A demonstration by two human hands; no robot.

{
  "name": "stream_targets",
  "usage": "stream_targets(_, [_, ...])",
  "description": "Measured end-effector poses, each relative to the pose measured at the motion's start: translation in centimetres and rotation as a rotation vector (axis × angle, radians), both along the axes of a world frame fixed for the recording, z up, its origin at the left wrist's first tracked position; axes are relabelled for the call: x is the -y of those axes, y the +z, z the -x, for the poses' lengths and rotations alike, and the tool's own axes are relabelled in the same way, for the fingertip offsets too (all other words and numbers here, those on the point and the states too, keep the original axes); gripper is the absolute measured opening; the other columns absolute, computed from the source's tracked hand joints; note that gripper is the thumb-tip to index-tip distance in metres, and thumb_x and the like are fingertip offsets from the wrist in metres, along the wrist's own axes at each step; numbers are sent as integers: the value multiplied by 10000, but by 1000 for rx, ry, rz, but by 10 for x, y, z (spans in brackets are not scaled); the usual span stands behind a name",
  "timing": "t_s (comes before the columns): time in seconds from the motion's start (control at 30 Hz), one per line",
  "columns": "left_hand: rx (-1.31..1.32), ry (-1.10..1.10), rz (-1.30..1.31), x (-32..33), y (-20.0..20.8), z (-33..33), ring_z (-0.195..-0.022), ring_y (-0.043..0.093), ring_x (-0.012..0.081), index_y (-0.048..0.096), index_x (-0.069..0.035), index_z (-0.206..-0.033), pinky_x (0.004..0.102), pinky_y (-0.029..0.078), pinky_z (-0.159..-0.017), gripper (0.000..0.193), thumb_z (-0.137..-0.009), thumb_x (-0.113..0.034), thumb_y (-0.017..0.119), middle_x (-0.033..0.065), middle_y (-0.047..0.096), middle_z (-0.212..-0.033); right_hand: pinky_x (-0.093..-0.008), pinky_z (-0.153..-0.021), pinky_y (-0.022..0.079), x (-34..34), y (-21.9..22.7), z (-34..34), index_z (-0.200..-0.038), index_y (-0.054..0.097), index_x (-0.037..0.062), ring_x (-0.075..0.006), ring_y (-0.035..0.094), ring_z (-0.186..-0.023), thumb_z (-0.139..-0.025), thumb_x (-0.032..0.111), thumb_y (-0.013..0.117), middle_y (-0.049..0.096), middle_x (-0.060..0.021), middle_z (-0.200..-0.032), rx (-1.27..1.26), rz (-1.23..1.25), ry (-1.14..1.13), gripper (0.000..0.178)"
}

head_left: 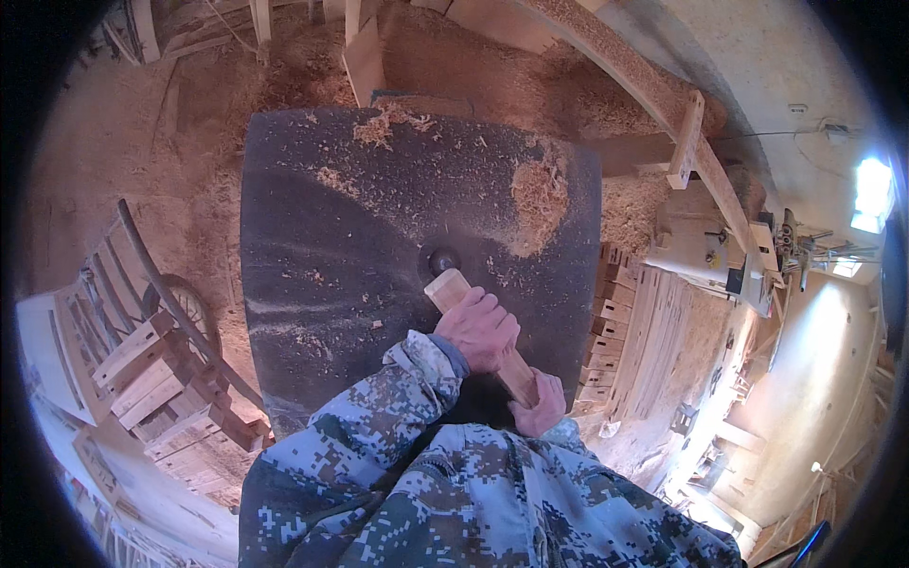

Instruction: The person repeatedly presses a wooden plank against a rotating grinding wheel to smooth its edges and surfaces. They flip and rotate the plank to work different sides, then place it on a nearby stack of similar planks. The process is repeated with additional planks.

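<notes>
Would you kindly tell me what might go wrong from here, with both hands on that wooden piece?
The left hand grips the wooden piece near the dark round fitting; if that spins, which I cannot tell, a slip might bring the hand against it. The piece could also jolt back into the right hand. Loose shavings on the dark tabletop might unsteady it.

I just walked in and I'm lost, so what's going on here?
A person in a camouflage jacket is holding a wood piece over a dark table. The left hand grips it toward the far end, the right hand the near end. Its far end is right by a dark round knob; whether they touch, I can't tell. Shavings litter the table.
</notes>
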State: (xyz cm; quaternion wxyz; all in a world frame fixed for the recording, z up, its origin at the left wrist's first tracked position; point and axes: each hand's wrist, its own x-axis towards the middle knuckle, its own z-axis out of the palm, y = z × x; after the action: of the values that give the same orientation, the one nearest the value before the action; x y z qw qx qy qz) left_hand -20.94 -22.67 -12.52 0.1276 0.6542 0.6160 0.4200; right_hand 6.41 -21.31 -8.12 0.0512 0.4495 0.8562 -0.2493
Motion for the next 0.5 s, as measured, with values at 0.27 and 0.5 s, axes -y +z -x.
stream_targets(0.27, [41,-22,-148,-12,14,-10,-963,596,300,653,-103,-883,473,455,-1064,158,-800,-210,735,78,621,-878,-471,-1059,507,-31,14,-29,-1450,532,-34,-402,617,-1209,-665,276,902,616,-224,-1296,-86,331,-175,922])
stream_targets(0.5, [-103,-49,-41,-35,-13,-6,-851,598,259,660,-133,-804,425,441,-974,140,-806,-268,698,39,609,-787,-502,-1057,487,-18,2,-2,-1371,556,9,-432,572,-1213,-707,133,846,606,-218,-1282,67,-24,-78,735])
